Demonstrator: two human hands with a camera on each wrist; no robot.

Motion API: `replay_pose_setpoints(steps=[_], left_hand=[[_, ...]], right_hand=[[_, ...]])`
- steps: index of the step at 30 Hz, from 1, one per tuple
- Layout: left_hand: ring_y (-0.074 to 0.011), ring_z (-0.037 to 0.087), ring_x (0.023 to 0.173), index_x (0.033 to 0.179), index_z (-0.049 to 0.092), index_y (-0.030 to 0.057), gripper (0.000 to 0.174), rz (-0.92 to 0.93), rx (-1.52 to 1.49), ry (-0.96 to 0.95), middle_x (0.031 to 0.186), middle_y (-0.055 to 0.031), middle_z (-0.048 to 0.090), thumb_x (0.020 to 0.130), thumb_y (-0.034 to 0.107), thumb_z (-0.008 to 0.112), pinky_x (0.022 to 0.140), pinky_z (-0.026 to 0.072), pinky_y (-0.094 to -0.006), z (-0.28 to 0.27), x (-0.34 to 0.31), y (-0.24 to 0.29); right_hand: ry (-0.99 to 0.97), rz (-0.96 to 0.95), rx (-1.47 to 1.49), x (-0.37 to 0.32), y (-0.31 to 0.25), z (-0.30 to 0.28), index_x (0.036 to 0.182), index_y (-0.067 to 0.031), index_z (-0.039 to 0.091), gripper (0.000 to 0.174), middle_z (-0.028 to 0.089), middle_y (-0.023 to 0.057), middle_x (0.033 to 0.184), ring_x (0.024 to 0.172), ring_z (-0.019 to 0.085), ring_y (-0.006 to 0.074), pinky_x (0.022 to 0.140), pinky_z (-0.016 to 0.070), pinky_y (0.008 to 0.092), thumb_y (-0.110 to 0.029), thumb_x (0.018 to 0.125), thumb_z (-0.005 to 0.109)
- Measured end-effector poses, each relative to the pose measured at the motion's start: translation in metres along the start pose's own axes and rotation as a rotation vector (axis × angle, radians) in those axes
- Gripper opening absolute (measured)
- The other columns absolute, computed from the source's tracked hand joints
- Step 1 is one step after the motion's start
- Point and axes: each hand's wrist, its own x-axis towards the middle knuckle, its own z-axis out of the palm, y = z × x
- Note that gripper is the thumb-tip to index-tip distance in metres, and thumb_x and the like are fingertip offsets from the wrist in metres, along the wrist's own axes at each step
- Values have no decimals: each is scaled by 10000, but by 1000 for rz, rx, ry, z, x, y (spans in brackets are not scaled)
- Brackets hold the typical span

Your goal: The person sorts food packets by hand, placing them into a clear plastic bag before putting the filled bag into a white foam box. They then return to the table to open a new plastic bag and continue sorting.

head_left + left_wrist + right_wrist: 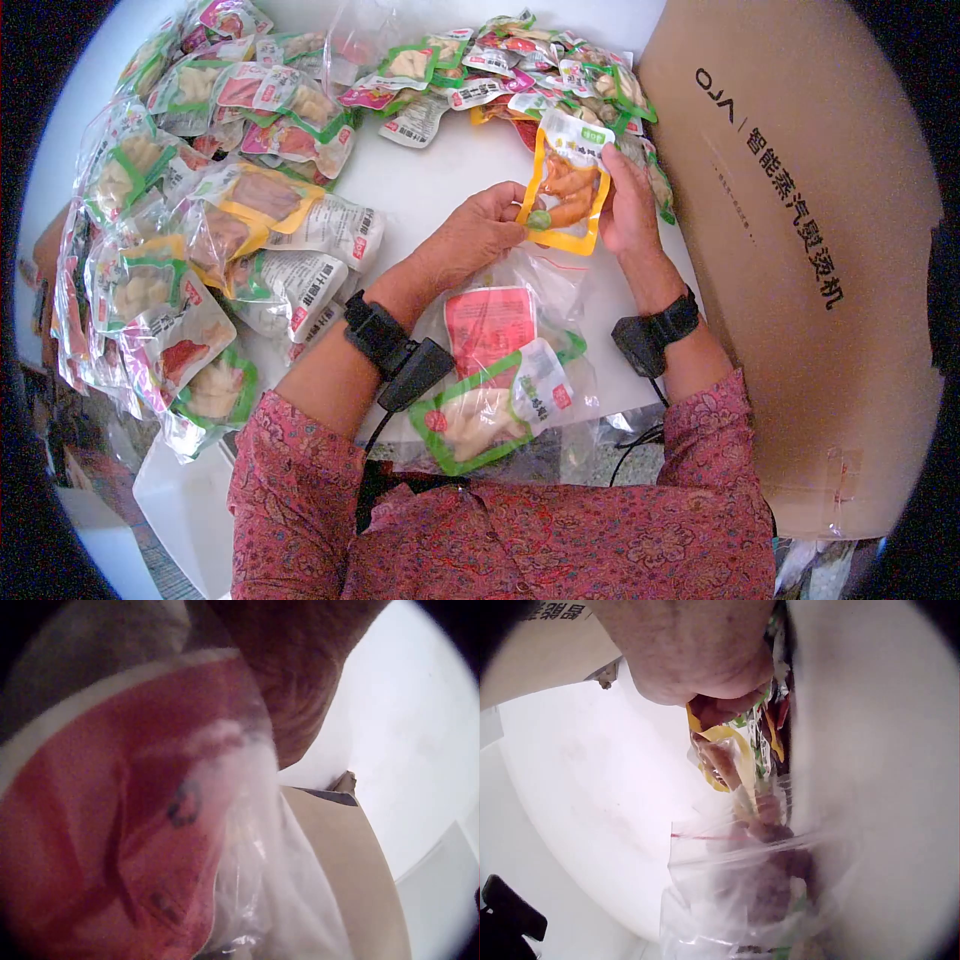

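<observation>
Both hands hold a yellow-edged food packet upright above the white table. The left hand pinches its lower left edge; the right hand grips its right side, thumb near the top corner. Below them lies a clear zip bag with a red-labelled packet and a green-edged packet in or under it; which one cannot be told. In the left wrist view the red packet fills much of the picture. In the right wrist view the hand is above the yellow-edged packet and the zip bag.
Bagged packets are heaped along the left side of the white table. More loose packets lie along its back edge. A large cardboard box stands at the right. A black cable hangs near the front edge.
</observation>
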Motion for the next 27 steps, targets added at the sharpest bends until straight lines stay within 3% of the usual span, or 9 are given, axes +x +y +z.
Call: replay_pose_setpoints(steps=[3,5,8,12,15,18,21,23,27], left_hand=[[-35,461,592,1081,463,44,337,-22,11,3,840,-21,587,748,-1,484,507,364,-171,1,-2,3],[-7,427,548,1080,487,91,285,14,-11,-25,813,31,561,797,69,516,453,326,-147,0,-1,-1],[-37,457,595,1076,469,47,326,36,1,15,831,-22,583,754,1,481,506,360,-175,-1,6,-13],[-42,458,596,1065,474,49,306,20,-22,-5,795,-18,568,763,1,479,500,358,-181,0,4,-13],[-54,461,593,1046,478,43,278,-16,80,34,759,-11,547,771,6,476,505,374,-199,2,-1,-5],[-67,490,665,1111,445,34,311,-11,277,8,845,-4,564,803,46,484,579,407,-190,-1,3,-11],[-61,476,645,1054,488,29,247,34,261,28,817,2,557,809,62,480,546,396,-202,0,4,-15],[-98,468,607,902,540,6,138,110,377,61,704,-37,534,784,54,487,556,409,-253,-1,6,-20],[-102,469,604,854,548,-2,116,67,436,58,683,-40,532,792,83,499,562,411,-260,5,-2,0]], right_hand=[[2,9,-5,1,1,-2,943,-28,548,200,589,59,901,818,579,151,727,477,268,-199,844,522],[-3,-6,-19,3,2,-4,943,-27,548,201,589,61,904,816,579,150,724,477,265,-198,842,523],[-15,-31,-34,1,1,-1,940,-24,547,201,587,62,907,814,578,147,722,475,261,-196,839,525],[-26,-38,-67,-2,-1,0,922,-20,546,198,581,58,894,815,572,141,736,468,261,-198,837,528],[-32,-73,-92,-1,0,0,907,-23,545,192,576,52,878,801,569,134,730,467,259,-202,837,530],[-35,-85,-116,-1,1,-1,902,-26,545,191,575,48,862,783,566,126,722,467,256,-205,838,531],[-48,-74,-103,-3,1,2,900,-26,547,193,577,47,849,772,564,123,717,466,259,-207,837,533],[-49,-66,-106,-8,-2,6,898,-24,548,194,577,45,845,769,562,121,715,465,260,-209,837,534],[-44,-68,-129,-6,-1,4,888,-25,552,196,576,41,847,772,556,114,716,460,258,-212,835,537]])
